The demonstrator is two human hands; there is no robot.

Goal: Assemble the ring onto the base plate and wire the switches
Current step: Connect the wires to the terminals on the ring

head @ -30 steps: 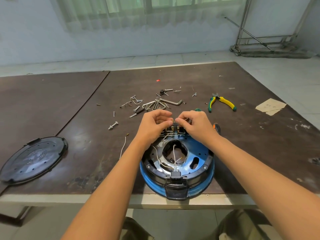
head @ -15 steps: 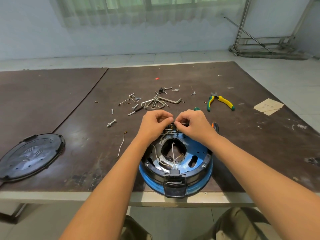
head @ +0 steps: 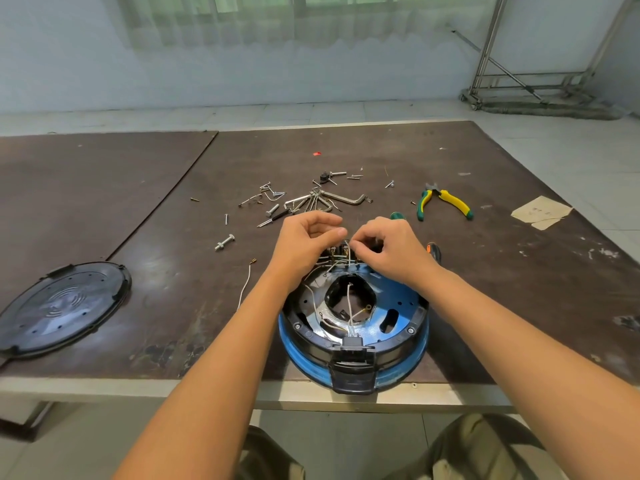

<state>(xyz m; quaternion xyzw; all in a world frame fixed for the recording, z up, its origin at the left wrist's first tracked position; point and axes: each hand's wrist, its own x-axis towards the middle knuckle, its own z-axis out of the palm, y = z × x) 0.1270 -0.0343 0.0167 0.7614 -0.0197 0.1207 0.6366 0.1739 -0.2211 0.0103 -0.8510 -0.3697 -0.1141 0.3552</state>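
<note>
Two hands work at the far rim of the round blue metal base plate (head: 398, 308), which lies at the near edge of the dark brown table (head: 519, 289), slightly overhanging it. Black plastic ring (head: 300, 323) already sits round the plate, with screw heads visible in it, so the mounting step appears done. Left hand (head: 306, 239): fingers curled, thumb tip against forefinger; whether it holds anything cannot be told. Right hand (head: 393, 249): fingertips pinch a thin white wire (head: 350, 252) just above the small black switches (head: 341, 251) at the plate's far side. Several more white leads (head: 349, 306) lie loose in the central opening, so wiring seems under way, not finished. Left: round black plastic cover (head: 65, 306), apart and not fitted. Far: scattered screws and hex keys (head: 318, 199); far right, green-and-yellow pliers (head: 445, 202). One loose white wire piece (head: 245, 289) lies left of the plate.
</note>
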